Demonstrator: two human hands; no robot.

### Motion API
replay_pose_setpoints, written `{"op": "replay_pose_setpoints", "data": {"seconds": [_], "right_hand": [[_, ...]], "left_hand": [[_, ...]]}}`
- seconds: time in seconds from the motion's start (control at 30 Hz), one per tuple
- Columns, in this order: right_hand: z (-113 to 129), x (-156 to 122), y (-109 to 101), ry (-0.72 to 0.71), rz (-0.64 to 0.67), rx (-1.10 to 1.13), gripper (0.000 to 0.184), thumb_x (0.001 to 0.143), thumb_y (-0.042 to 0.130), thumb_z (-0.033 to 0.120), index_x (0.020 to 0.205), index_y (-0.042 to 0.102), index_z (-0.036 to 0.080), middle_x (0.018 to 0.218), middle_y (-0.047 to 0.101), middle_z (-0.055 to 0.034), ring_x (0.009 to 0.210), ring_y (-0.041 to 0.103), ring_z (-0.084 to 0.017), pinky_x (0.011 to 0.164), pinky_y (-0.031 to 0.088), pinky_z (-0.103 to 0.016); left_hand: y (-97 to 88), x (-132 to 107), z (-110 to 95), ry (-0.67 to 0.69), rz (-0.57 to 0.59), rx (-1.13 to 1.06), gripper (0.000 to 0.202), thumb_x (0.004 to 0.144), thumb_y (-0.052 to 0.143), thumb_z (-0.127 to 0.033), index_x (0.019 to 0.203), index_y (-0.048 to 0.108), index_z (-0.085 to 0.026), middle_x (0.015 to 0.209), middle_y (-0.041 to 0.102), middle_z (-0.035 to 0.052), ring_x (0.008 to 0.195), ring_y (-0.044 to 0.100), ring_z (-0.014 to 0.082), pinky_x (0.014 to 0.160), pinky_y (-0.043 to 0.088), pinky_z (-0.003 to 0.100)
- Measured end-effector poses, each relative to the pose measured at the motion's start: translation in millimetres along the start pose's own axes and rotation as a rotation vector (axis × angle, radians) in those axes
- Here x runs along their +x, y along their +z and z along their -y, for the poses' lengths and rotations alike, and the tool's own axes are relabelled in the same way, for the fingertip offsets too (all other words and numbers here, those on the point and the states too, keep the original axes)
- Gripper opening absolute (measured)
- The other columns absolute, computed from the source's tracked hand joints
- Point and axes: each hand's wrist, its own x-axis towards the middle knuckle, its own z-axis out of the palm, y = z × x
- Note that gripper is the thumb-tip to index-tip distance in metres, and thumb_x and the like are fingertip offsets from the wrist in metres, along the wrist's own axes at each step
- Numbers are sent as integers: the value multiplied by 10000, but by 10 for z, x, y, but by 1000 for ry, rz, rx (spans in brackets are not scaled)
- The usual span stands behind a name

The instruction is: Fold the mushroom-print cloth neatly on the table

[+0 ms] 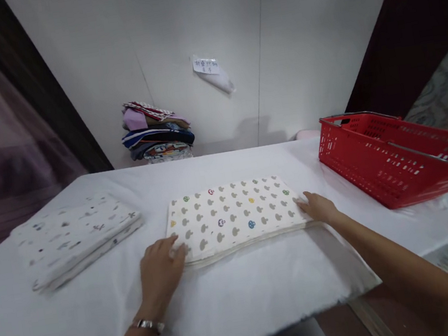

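Note:
A folded white cloth (230, 212) with a print of grey and a few coloured mushrooms lies flat on the white table in front of me. At its near left corner, my left hand (161, 267) grips the edge, thumb on top and the other fingers partly hidden. My right hand (318, 207) holds the right edge, its fingertips pinched at the side of the cloth. To the left rests another folded white cloth (81, 228) with a scattered small print, apart from both hands.
A red plastic basket (379, 167) with metal handles stands on the right of the white-covered table (243, 294). Against the back wall rises a stack of folded clothes (157, 130). A paper label (206, 66) hangs on the wall. The table's front edge runs close to me.

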Motion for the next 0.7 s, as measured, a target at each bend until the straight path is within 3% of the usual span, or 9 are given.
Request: {"op": "replay_pose_setpoints", "data": {"seconds": [0.1,0.2,0.33,0.53,0.7], "right_hand": [[237,119,11,-251,-176,-41,531,897,369,433,1342,408,146,1384,415,-151,1281,363,-258,1031,300,-383],[436,247,120,-402,-100,-38,598,900,340,469,1403,320,147,1492,246,-103,1375,185,-227,1097,199,-385],[429,376,305,-272,74,-76,693,885,278,572,1445,219,169,1521,146,-90,1392,105,-254,1095,145,-478],[302,409,390,-259,69,-72,713,878,235,608,1453,197,189,1527,124,-70,1396,83,-237,1091,166,-455],[424,412,339,-254,64,-138,668,883,273,571,1426,270,183,1519,157,-93,1391,98,-265,1081,148,-506]], "left_hand": [[43,232,-104,116,18,29,407,835,415,-412,1096,597,-159,1152,608,116,1105,500,268,942,376,398],[196,406,-148,95,138,105,514,853,388,-459,1230,517,-133,1365,456,142,1292,345,292,1034,290,448],[385,424,-74,-49,297,180,646,862,311,-548,1326,421,-113,1466,308,140,1361,229,299,1060,241,494],[393,404,3,-85,352,164,656,860,279,-575,1348,389,-152,1495,247,112,1381,173,290,1050,241,534],[328,676,-140,-91,393,175,654,852,274,-604,1314,444,-175,1465,309,139,1366,204,323,1036,228,563]]}}
